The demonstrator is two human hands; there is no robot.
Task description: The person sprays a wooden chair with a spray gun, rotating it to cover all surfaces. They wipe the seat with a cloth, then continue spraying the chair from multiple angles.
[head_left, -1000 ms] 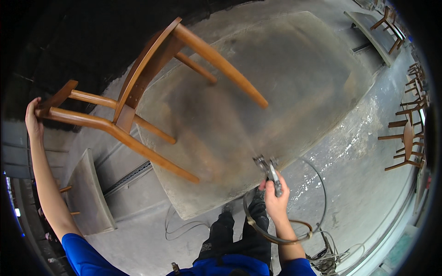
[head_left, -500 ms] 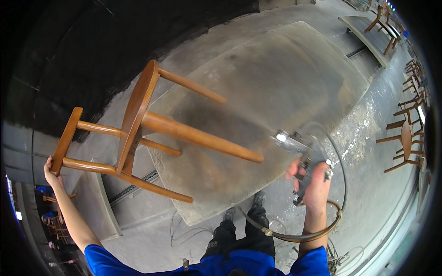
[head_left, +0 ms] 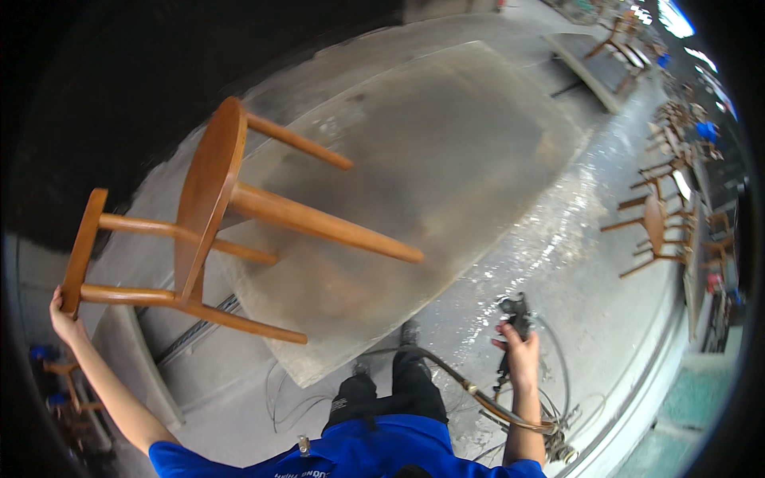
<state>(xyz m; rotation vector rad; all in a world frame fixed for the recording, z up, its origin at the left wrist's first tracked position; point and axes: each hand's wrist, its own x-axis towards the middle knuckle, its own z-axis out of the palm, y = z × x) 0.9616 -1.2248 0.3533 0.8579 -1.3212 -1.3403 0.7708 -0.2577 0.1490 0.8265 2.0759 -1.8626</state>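
Gripping wooden chair [head_left: 207, 215] and spray gun [head_left: 514, 319]

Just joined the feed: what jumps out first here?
A wooden chair held up in the air on its side by the left hand, legs pointing right over a large grey slab. Lower right, the right hand grips a dark spray gun trailing a hose.
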